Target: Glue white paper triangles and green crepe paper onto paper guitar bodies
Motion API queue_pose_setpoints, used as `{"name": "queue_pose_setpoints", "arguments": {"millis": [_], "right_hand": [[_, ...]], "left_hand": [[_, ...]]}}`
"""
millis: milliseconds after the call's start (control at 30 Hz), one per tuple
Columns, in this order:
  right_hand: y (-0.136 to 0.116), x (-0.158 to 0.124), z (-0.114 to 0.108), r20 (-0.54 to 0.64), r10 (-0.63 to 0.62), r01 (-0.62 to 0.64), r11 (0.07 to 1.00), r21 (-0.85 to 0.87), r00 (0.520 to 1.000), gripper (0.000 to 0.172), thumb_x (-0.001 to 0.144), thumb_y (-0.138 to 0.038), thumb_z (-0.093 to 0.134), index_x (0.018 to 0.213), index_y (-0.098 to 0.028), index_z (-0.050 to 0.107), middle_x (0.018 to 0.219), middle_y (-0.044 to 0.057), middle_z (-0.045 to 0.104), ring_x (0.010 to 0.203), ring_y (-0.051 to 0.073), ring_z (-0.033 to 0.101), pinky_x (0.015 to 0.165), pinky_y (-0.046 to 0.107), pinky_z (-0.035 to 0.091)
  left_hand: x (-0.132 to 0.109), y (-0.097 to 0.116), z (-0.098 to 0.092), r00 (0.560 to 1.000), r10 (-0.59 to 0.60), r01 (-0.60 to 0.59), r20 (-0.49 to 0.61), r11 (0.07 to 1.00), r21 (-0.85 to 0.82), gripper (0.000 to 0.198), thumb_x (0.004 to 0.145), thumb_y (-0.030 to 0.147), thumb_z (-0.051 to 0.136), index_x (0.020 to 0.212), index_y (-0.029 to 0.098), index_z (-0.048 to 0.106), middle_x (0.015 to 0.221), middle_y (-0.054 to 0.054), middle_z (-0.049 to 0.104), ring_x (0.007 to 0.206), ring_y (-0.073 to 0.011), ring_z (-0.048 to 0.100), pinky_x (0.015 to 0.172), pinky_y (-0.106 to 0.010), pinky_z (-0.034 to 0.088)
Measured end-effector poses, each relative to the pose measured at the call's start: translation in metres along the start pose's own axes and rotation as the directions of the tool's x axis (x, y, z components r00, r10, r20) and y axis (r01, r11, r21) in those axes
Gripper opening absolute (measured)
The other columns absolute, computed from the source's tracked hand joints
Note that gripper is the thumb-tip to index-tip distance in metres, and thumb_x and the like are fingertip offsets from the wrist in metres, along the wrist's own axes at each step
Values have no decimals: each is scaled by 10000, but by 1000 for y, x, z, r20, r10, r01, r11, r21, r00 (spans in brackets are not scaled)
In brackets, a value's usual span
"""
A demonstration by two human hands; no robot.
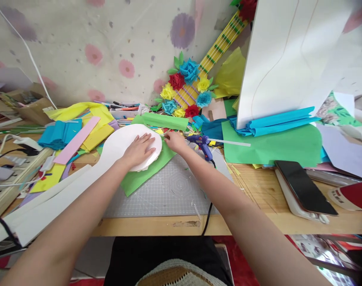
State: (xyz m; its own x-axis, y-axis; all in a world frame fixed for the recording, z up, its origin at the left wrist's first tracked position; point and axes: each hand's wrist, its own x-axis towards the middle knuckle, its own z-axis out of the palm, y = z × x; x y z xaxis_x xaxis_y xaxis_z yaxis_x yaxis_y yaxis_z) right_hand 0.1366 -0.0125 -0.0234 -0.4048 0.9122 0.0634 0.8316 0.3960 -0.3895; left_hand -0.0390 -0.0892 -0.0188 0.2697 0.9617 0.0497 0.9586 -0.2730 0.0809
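My left hand (139, 151) lies flat with fingers spread on a white guitar-shaped cutout (118, 143), near its rounded end. Beneath that cutout a sheet of green paper (136, 184) sticks out on the near side and to the right. My right hand (174, 142) is closed at the right edge of the cutout, over the green paper. Its fingertips are pinched together, and what they hold is too small to make out. Just right of it a purple glue gun (202, 143) with a white glue stick lies on its side.
Under the work is a grey cutting mat (181, 186). Behind stands a yellow paper guitar (187, 93) with paper flowers. A white board (276, 63) leans at right, with a phone (304, 186) nearer me. Crepe paper (60, 133) and a power strip (17, 174) crowd the left.
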Motion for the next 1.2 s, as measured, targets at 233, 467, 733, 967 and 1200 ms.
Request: {"name": "queue_pose_setpoints", "arguments": {"millis": [233, 467, 733, 967, 1200], "right_hand": [[-6, -2, 4, 35, 35, -34, 999, -37, 999, 301, 952, -231, 321, 1127, -139, 548, 1107, 135, 663, 1026, 238, 617, 839, 332, 450], [-16, -5, 6, 3, 35, -34, 989, -146, 999, 296, 959, -222, 294, 1160, -114, 483, 1045, 166, 674, 1007, 258, 636, 834, 341, 452], [-23, -1, -4, 21, 66, -63, 989, -131, 998, 309, 944, -226, 311, 1138, -124, 529, 1075, 156, 671, 988, 259, 641, 826, 360, 465], [-42, -3, -9, 54, 99, -92, 989, -118, 994, 331, 914, -163, 342, 1188, -110, 521, 1083, 170, 663, 993, 232, 637, 814, 314, 466], [-28, 3, -25, 54, 167, -169, 985, 41, 984, 318, 931, -313, 396, 1077, -143, 622, 1107, 128, 674, 1038, 243, 613, 862, 312, 443]], "left_hand": [[1, -1, 4, 999, 19, -19, -36, 1000, 17, 552, 923, 427, 322, 1399, 164, 413, 1527, -72, 286, 1420, -208, 215, 1171, -416, 137], [1, 1, 4, 999, 15, -14, -31, 1000, 16, 550, 921, 434, 325, 1396, 172, 413, 1524, -71, 295, 1418, -207, 221, 1167, -424, 148], [1, 0, 5, 999, 16, -15, -43, 1000, 13, 543, 921, 441, 324, 1387, 181, 424, 1524, -63, 297, 1421, -201, 215, 1169, -419, 145], [2, 3, 4, 1000, 5, -4, -26, 1000, 17, 547, 918, 430, 331, 1377, 150, 433, 1518, -85, 307, 1419, -213, 220, 1169, -432, 135], [2, 3, 5, 999, 11, -10, -30, 1000, 30, 549, 921, 429, 321, 1384, 153, 426, 1519, -83, 306, 1419, -211, 221, 1170, -427, 134]]}}
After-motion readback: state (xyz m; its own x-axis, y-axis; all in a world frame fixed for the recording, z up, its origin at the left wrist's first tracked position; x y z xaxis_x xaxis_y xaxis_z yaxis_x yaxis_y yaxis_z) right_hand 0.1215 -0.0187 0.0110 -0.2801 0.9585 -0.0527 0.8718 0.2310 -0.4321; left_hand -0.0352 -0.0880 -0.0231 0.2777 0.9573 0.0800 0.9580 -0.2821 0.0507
